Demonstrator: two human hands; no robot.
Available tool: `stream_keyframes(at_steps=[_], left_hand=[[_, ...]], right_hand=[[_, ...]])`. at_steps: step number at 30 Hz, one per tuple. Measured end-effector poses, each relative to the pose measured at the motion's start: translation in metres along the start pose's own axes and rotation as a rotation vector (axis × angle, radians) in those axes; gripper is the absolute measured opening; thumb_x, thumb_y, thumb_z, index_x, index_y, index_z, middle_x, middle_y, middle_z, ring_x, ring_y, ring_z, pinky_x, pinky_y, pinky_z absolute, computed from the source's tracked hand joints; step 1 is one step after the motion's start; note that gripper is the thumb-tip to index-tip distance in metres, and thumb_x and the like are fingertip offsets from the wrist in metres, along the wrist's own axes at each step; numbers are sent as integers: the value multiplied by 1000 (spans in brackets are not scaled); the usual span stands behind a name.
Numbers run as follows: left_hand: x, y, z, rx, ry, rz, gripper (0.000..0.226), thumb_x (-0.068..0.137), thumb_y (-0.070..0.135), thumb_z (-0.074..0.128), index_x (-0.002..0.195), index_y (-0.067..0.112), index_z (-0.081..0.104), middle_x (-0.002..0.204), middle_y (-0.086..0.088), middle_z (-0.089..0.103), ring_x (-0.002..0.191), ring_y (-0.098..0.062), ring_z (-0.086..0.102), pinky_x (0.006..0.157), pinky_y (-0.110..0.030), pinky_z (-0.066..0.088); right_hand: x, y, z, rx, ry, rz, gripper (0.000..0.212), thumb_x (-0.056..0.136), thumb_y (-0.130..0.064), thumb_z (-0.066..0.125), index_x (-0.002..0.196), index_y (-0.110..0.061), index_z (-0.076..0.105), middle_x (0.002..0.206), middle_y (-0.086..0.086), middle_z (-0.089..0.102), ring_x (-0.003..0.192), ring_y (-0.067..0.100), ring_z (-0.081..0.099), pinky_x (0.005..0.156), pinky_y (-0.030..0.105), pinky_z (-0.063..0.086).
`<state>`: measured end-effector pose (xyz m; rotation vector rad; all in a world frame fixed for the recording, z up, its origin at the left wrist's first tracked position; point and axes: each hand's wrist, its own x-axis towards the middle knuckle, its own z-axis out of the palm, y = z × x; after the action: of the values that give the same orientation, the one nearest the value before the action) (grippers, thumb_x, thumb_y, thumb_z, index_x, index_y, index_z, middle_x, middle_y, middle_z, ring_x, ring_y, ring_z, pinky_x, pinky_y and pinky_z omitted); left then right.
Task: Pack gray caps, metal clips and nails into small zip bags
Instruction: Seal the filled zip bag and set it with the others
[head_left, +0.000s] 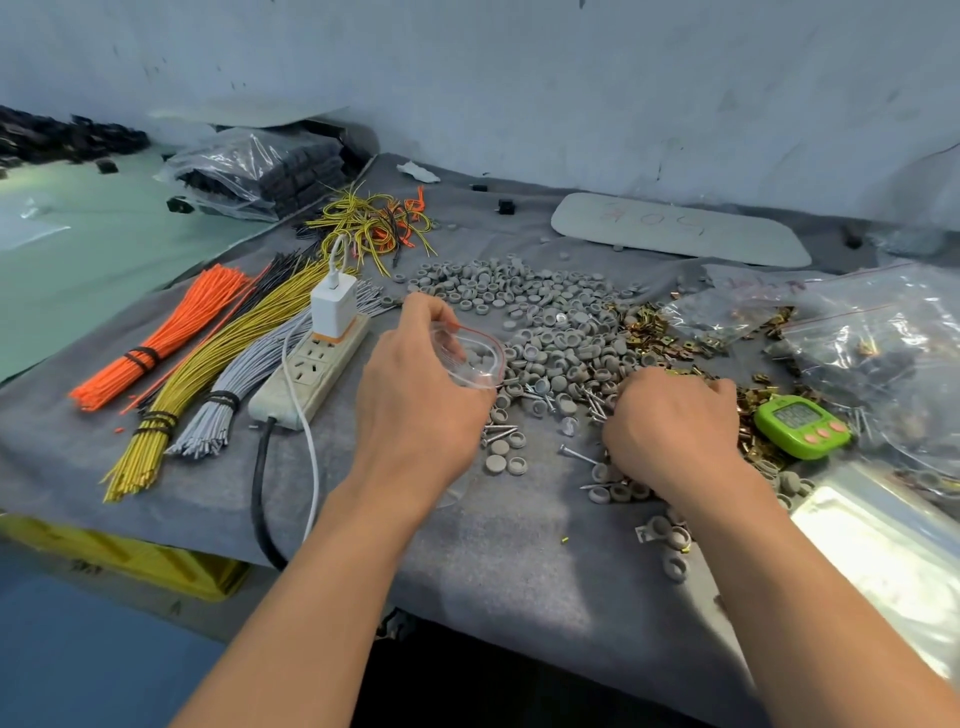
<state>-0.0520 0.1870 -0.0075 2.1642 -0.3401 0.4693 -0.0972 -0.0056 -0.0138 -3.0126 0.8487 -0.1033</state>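
Observation:
My left hand (415, 384) holds a small clear zip bag (475, 358) with a red strip, its mouth held wide; a few gray caps lie inside. A large heap of gray caps (545, 317) covers the grey cloth ahead of both hands. Loose nails (540, 397) lie between my hands. Brass-coloured metal clips (652, 332) are piled to the right of the caps. My right hand (670, 421) rests knuckles-up on the caps and nails, fingers curled down into the pile; what they hold is hidden.
A green timer (800, 426) sits right of my right hand. Large clear bags (883, 353) of parts lie at the far right. A power strip (311, 374) with a white charger and bundled orange, yellow and grey wires (208, 364) lie left.

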Motion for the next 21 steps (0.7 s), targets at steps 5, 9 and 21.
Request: stream_keyframes(at_steps=[5,9,21], left_hand=[[1,0,-1,-1,-19,20,50,76,30,87,106,34,47,91,14,63,94,-17,60,78,-38,50],[0,3,3,-14,-54,34,50,76,34,87,105,36,47,92,13,64,93,-16,60,75,-36,47],[-10,19,14,-20,-424,125,60,65,18,77,106,46,46,89,7,68,78,-13,61,59,-26,42]], right_hand=[[-2,0,-4,20,21,-18,12,82,-14,63,82,-24,69,78,-2,65,82,27,57,90,41,31],[-6,8,-6,698,151,-30,13,87,-26,78,74,-27,76,68,-13,72,66,5,66,67,19,50],[-36,-19,-21,912,193,-438,21,81,-9,81,82,-30,83,72,-17,75,68,-5,67,63,5,45]])
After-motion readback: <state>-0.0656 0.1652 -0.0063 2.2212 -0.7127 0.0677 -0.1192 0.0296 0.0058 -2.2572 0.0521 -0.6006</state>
